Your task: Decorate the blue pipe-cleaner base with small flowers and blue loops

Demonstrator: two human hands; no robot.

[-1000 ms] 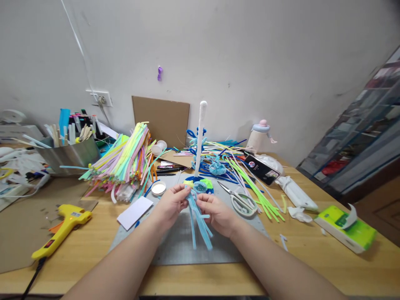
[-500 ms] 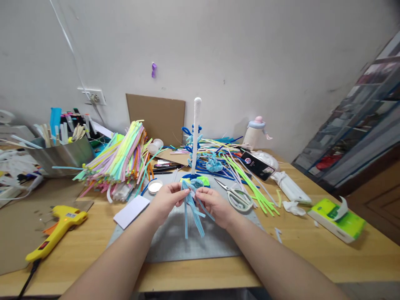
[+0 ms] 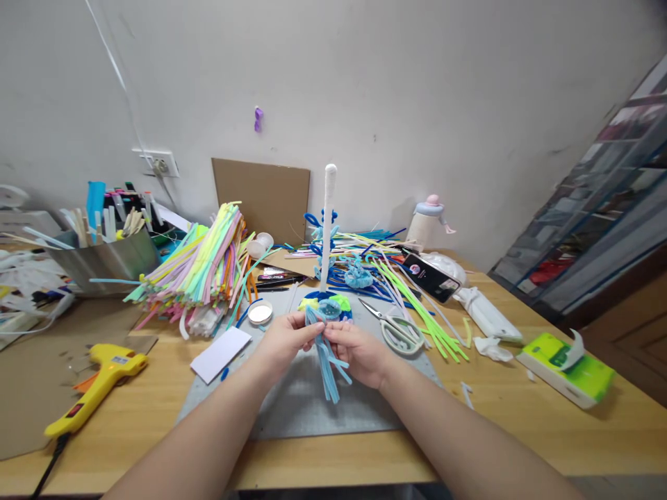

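My left hand (image 3: 284,339) and my right hand (image 3: 357,351) meet over a grey mat (image 3: 292,410), both pinched on a bunch of light blue pipe cleaners (image 3: 327,361) whose ends hang down between them. Just behind my fingers stands a pipe-cleaner piece on a blue and green base (image 3: 329,305) with a tall white post (image 3: 328,222).
A big stack of pastel pipe cleaners (image 3: 201,267) lies at the left, loose green and blue ones (image 3: 411,292) at the right. Scissors (image 3: 396,330), a phone (image 3: 432,276), a yellow glue gun (image 3: 91,389), a white card (image 3: 219,354), a tissue pack (image 3: 565,371) and a metal tool tub (image 3: 104,253) are around.
My hands stayed together on the blue bunch; its loose ends have swung and gathered closer. The view shifted slightly.
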